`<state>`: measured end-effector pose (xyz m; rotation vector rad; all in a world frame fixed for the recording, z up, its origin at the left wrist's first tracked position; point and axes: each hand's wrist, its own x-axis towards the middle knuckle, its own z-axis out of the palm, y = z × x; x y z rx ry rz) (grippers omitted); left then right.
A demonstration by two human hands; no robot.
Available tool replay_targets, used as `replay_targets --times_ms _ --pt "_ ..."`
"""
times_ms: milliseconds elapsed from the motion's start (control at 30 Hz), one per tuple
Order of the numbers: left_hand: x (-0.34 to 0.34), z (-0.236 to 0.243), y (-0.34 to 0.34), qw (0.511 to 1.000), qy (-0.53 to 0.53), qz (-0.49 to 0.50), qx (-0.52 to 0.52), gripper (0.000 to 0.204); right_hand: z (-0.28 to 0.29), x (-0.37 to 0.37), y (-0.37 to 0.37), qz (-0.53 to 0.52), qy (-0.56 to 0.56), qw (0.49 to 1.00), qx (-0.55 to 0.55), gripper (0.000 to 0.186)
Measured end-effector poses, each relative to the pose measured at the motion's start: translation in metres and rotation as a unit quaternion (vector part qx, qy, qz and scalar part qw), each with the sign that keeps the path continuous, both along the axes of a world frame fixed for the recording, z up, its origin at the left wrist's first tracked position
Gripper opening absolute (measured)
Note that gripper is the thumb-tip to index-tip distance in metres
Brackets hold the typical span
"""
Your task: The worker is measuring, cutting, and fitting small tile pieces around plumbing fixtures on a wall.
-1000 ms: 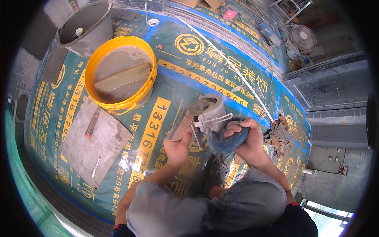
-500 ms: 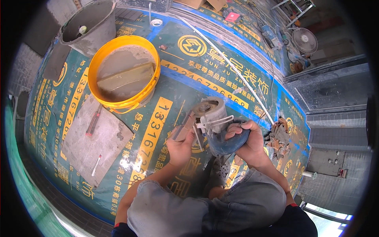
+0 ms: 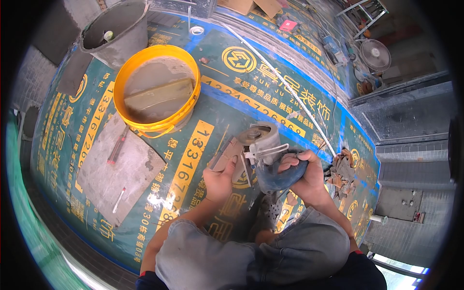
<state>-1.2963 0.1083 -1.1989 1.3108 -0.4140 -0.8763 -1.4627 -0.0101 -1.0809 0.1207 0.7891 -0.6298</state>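
Observation:
A handheld power cutter (image 3: 280, 178) with a dark blue body and a dusty grey round guard is in my right hand (image 3: 311, 179), fingers wrapped round its handle. The guard and its round disc face away from me, above my knees. My left hand (image 3: 218, 184) pinches a narrow strip of tile (image 3: 226, 155), brownish on its face, with the thumb on top. The strip is tilted up close beside the left side of the guard. Whether its edge touches the disc, I cannot tell. Whether the disc is turning is not clear.
A yellow bucket (image 3: 196, 99) of murky water with a tile slab (image 3: 159, 94) in it stands far left, before a grey tub (image 3: 116, 41). A large tile (image 3: 135, 174) bears a screwdriver (image 3: 117, 146) and a marker (image 3: 119, 200). Broken tile pieces (image 3: 342, 170) lie right, near a long straightedge (image 3: 285, 84).
The strip of tile has turned slightly, showing more of its brown face. Both grips stay the same. The surroundings have shifted a little to the right in view.

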Motion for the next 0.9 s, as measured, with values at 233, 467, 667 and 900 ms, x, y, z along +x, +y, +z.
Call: replay_targets --times_ms 233,467,667,900 --pt "0.034 -0.009 0.012 0.989 0.143 -0.036 0.002 0.027 0.011 -0.015 -0.015 -0.035 0.013 0.996 -0.083 0.012" --pt "0.051 0.026 0.016 0.983 0.115 -0.133 0.045 0.024 0.037 -0.015 -0.011 0.053 0.126 0.961 -0.242 0.027" --pt "0.053 0.032 0.015 0.972 0.11 -0.19 0.08 0.024 0.045 -0.008 0.002 0.152 0.188 0.903 -0.356 0.027" --pt "0.051 0.044 0.018 0.967 0.07 -0.22 0.108 0.023 0.037 -0.005 0.008 0.176 0.211 0.889 -0.366 0.027"
